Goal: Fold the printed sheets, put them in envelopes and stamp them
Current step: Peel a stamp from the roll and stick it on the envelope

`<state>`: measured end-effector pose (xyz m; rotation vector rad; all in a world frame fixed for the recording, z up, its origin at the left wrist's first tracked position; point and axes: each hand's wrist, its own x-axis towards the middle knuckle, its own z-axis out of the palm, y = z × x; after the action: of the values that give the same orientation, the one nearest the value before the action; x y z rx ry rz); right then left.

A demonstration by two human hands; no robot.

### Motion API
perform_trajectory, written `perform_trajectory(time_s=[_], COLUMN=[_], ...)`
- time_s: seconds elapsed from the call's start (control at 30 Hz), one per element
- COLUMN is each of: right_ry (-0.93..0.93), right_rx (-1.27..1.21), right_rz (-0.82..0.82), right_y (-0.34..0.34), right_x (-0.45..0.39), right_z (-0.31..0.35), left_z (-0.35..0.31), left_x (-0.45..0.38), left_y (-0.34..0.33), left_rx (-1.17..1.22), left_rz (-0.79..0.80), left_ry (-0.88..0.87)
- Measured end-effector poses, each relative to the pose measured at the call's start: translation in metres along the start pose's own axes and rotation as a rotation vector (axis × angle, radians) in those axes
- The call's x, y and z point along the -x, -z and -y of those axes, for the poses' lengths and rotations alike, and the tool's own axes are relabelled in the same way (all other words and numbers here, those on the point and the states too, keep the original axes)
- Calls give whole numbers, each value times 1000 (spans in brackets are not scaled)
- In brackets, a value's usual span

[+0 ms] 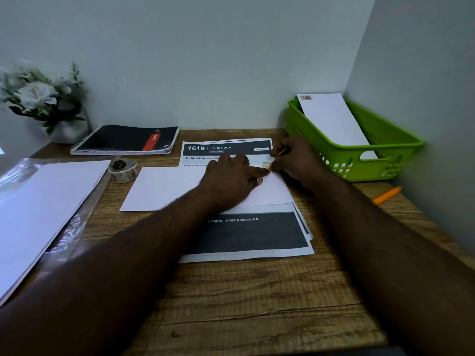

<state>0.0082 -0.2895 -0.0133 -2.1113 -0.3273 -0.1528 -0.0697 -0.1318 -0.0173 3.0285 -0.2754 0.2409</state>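
Observation:
A white envelope (pixel 164 187) lies flat across a stack of printed sheets (pixel 253 233) in the middle of the desk. A small brownish stamp (pixel 266 164) sits at the envelope's far right corner. My left hand (pixel 231 177) rests on the envelope, its index finger stretched right and pressing beside the stamp. My right hand (pixel 295 160) is curled at the same corner, touching the left fingertip, with a thin tan strip (pixel 282 151) pinched between its thumb and finger. A roll of stamps (pixel 124 171) lies left of the envelope.
A green basket (pixel 385 152) at the back right holds a stamped envelope (pixel 334 119). A plastic sleeve of blank envelopes (pixel 43 201) lies at the left. A black spiral notebook (pixel 123 140) and a white flower pot (pixel 43 98) stand at the back left. An orange pen (pixel 387 195) lies at the right.

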Motion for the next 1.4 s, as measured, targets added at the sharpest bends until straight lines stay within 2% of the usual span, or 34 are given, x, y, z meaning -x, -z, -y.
perform_trajectory(time_s=[0.57, 0.73, 1.07, 1.17, 1.3, 1.4], right_ry=[26, 54, -53, -77, -61, -79], right_rx=[177, 60, 151, 129, 21, 71], right_rz=[-144, -27, 200, 208, 114, 165], right_y=[-17, -4, 19, 20, 9, 3], right_x=[-14, -2, 8, 8, 6, 3], right_z=[-14, -9, 10, 11, 8, 8], left_z=[2, 1, -1, 2, 3, 4], left_x=[0, 0, 0, -2, -1, 0], left_y=[-5, -5, -3, -3, -6, -6], left_rx=[-6, -33, -63, -69, -56, -54], left_rz=[-30, -16, 58, 66, 11, -49], left_ry=[-2, 8, 63, 99, 133, 156])
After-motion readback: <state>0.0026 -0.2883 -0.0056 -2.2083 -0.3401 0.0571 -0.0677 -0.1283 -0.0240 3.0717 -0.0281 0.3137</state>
